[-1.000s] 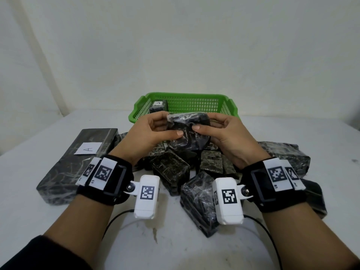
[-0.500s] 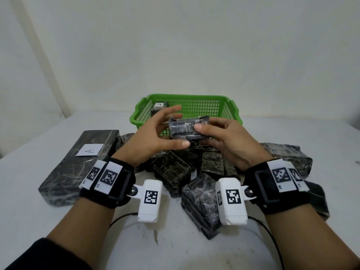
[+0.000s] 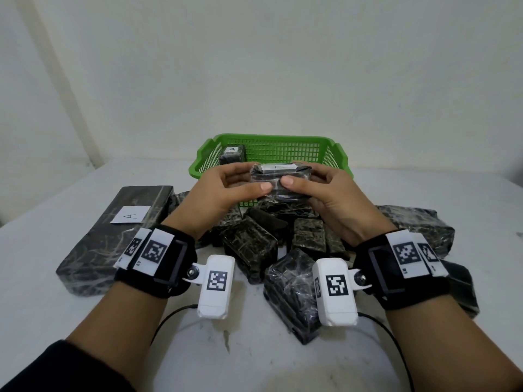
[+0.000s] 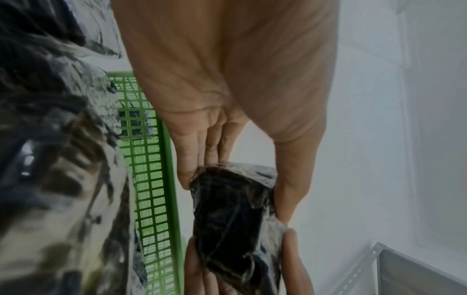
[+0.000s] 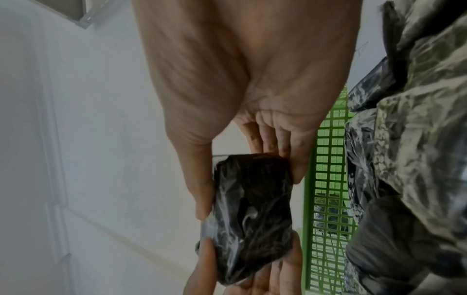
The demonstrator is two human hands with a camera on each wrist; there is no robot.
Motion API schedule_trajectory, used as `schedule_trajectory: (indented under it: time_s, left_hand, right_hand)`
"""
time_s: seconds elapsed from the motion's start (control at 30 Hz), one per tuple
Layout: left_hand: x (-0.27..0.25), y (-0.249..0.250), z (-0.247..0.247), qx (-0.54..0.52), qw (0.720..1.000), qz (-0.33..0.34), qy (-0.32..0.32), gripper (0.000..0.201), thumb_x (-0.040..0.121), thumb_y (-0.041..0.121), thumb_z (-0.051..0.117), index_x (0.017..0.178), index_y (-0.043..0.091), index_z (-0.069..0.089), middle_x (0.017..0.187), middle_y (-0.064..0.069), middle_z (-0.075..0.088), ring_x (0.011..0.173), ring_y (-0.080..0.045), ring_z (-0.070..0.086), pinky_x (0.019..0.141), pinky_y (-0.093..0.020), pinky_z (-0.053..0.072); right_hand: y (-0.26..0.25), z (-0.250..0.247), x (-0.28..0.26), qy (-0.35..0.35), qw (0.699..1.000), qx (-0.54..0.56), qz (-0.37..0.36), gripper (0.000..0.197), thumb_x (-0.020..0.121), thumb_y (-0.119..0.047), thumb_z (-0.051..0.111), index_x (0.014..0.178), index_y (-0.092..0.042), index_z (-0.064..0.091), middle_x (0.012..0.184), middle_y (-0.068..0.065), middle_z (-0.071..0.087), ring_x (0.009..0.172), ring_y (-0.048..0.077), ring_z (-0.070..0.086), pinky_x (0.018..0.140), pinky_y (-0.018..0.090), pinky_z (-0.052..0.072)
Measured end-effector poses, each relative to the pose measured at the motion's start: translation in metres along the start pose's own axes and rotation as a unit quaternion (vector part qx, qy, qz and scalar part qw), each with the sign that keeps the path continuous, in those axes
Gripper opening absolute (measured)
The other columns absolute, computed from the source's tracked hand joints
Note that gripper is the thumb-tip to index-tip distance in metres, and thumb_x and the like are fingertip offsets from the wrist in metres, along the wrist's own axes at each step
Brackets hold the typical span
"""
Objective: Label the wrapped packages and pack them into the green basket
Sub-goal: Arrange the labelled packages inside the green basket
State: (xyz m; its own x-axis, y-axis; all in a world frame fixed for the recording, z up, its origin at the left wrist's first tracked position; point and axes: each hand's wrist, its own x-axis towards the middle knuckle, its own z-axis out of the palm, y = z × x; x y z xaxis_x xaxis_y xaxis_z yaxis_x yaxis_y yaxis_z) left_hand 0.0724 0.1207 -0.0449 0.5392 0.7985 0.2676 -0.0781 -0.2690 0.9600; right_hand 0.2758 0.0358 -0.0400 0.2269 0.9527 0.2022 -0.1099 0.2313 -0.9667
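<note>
Small black wrapped package (image 3: 278, 179) is pinched by left hand (image 3: 223, 190) and right hand (image 3: 331, 193) | held above green basket (image 3: 336, 154) rim | white label strip (image 3: 278, 167) is seen on top

Small black plastic-wrapped package (image 3: 278, 179) held mid-frame, level, a white strip on its top face, in front of the green basket (image 3: 338, 157). Basket at upper centre holds one package labelled A (image 3: 232, 154) in its left corner. Loose wrapped packages (image 3: 252, 247) heaped below centre; long package with an A label (image 3: 113, 236) at left.

Plain white walls (image 3: 283, 66), white table (image 3: 42, 292)
</note>
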Motion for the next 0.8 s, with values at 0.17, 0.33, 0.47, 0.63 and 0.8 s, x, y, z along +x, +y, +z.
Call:
schedule_trajectory:
  time_s: [0.17, 0.33, 0.47, 0.63, 0.8]
  left_hand:
    - [0.000, 0.002, -0.002, -0.052, 0.998, -0.021, -0.014, 0.092, 0.065, 0.033, 0.087, 0.140, -0.005, 0.051, 0.134, -0.018, 0.066, 0.121, -0.024, 0.067, 0.101, -0.031, 0.054]
    - [-0.003, 0.005, 0.000, -0.024, 0.999, -0.006, -0.036, 0.083, 0.061, 0.035, 0.092, 0.133, 0.005, 0.062, 0.127, -0.011, 0.072, 0.122, -0.026, 0.067, 0.111, -0.043, 0.048]
    - [-0.006, 0.008, 0.001, -0.046, 0.998, -0.002, -0.045, 0.074, 0.062, 0.025, 0.084, 0.130, 0.009, 0.061, 0.125, -0.008, 0.073, 0.118, -0.020, 0.069, 0.102, -0.030, 0.053]
    - [-0.004, 0.008, 0.001, -0.015, 0.999, 0.040, -0.002, 0.071, 0.056, 0.024, 0.089, 0.122, 0.016, 0.066, 0.123, -0.004, 0.074, 0.118, -0.018, 0.069, 0.103, -0.032, 0.053]
    - [-0.005, 0.007, 0.001, -0.005, 0.997, 0.069, -0.027, 0.083, 0.060, -0.008, 0.091, 0.132, 0.011, 0.054, 0.136, -0.007, 0.065, 0.131, -0.017, 0.060, 0.101, -0.030, 0.054]
  right_hand:
    - [-0.001, 0.000, -0.003, -0.023, 1.000, -0.014, 0.005, 0.071, 0.065, -0.008, 0.093, 0.129, 0.003, 0.065, 0.124, 0.015, 0.075, 0.121, 0.028, 0.070, 0.107, 0.039, 0.054]
    - [-0.002, 0.000, -0.005, -0.022, 1.000, 0.004, 0.006, 0.074, 0.065, -0.015, 0.090, 0.131, 0.004, 0.063, 0.124, 0.017, 0.075, 0.121, 0.031, 0.070, 0.104, 0.038, 0.056]
    - [-0.001, 0.001, -0.004, -0.013, 1.000, 0.007, -0.010, 0.079, 0.058, -0.014, 0.096, 0.129, 0.001, 0.065, 0.122, 0.016, 0.076, 0.117, 0.030, 0.072, 0.105, 0.042, 0.055]
    - [-0.007, 0.002, -0.007, -0.048, 0.999, 0.017, 0.010, 0.062, 0.065, -0.012, 0.082, 0.125, -0.003, 0.068, 0.117, 0.009, 0.078, 0.108, 0.018, 0.074, 0.098, 0.030, 0.058]
    - [-0.012, 0.000, -0.011, -0.067, 0.993, 0.030, 0.096, 0.053, 0.074, -0.032, 0.077, 0.117, -0.001, 0.072, 0.118, 0.016, 0.077, 0.097, 0.023, 0.076, 0.092, 0.033, 0.063]
